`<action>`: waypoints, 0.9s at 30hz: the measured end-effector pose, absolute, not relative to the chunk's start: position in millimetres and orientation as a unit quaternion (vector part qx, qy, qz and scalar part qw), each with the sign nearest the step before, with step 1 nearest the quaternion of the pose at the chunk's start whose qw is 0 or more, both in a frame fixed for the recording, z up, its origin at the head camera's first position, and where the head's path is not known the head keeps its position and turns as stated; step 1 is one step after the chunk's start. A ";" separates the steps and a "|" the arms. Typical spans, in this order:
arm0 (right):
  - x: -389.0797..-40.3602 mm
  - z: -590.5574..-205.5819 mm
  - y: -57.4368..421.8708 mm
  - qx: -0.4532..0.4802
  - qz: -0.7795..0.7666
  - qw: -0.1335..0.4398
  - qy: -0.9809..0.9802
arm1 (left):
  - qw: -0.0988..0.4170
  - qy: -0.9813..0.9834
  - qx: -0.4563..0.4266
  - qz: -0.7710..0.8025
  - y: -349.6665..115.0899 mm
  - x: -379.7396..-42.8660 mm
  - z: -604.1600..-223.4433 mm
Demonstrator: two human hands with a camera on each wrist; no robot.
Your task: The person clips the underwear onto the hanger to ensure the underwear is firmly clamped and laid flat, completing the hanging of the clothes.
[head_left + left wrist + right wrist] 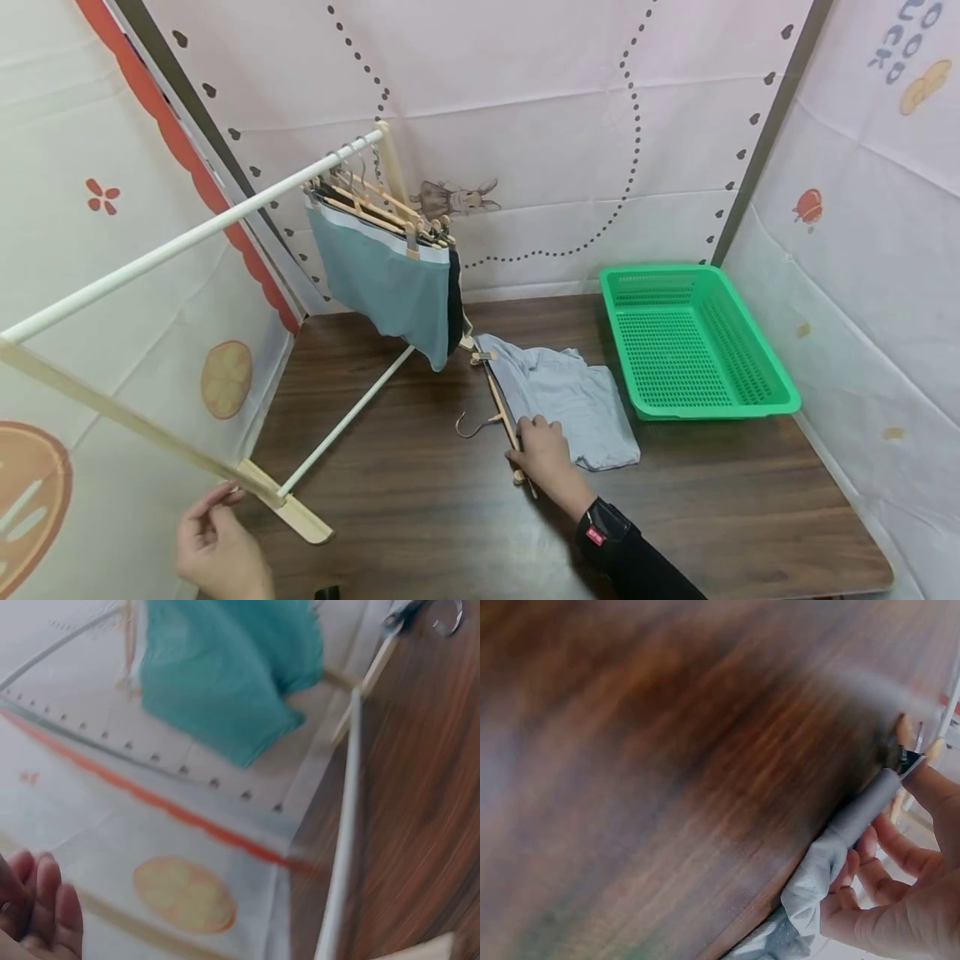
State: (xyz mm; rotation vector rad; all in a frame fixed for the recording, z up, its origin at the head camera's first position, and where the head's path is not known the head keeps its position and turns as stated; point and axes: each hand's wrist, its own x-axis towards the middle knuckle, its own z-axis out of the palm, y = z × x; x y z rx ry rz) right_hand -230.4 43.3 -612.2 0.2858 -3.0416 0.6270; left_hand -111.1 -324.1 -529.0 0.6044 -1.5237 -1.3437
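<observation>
My right hand [543, 454] grips the near end of a wooden clip hanger [504, 408] together with the waistband of a light blue pair of shorts [581, 396], low over the table. In the right wrist view the thumb lies by the hanger's clip [909, 761], fingers curled under the grey waistband [866, 806]. The hanger's metal hook [474, 429] points left, and its far clip [483, 357] sits at the waistband's other end. Beside the foot of the clothes rack [300, 518] is my left hand [225, 542], fingers loosely curled, holding nothing.
A white rail [187, 237] runs along the rack's top, with several hangers at its far end carrying teal shorts [382, 279] and dark garments behind. The rack's lower bar [348, 421] crosses the table. A green basket [712, 412] stands at the right, near the printed cloth walls.
</observation>
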 end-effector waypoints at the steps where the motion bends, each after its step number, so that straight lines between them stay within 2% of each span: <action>1: -231.3 -612.9 43.0 0.092 0.198 0.014 -0.976 | 0.488 -0.615 0.262 -0.562 -328.5 -109.3 -526.4; 5: -234.6 -613.5 42.9 0.115 0.208 0.033 -0.971 | 0.398 -0.665 0.286 -0.563 -341.5 -107.3 -519.0; 9: -236.6 -612.0 44.7 0.139 0.238 0.034 -0.961 | 0.310 -0.754 0.271 -0.511 -351.8 -109.9 -513.1; 14: -236.6 -604.8 50.1 0.136 0.271 0.016 -0.953 | 0.249 -0.809 0.260 -0.465 -369.5 -114.7 -509.0; 17: -234.2 -595.6 56.4 0.135 0.293 0.017 -0.947 | 0.245 -0.829 0.258 -0.431 -377.7 -117.8 -509.1; 21: -233.8 -578.0 69.2 0.131 0.314 0.021 -0.940 | 0.276 -0.841 0.261 -0.384 -381.6 -121.9 -512.0; 27: -236.8 -545.5 89.8 0.111 0.386 -0.073 -0.913 | 0.323 -0.838 0.255 -0.358 -383.1 -124.4 -514.0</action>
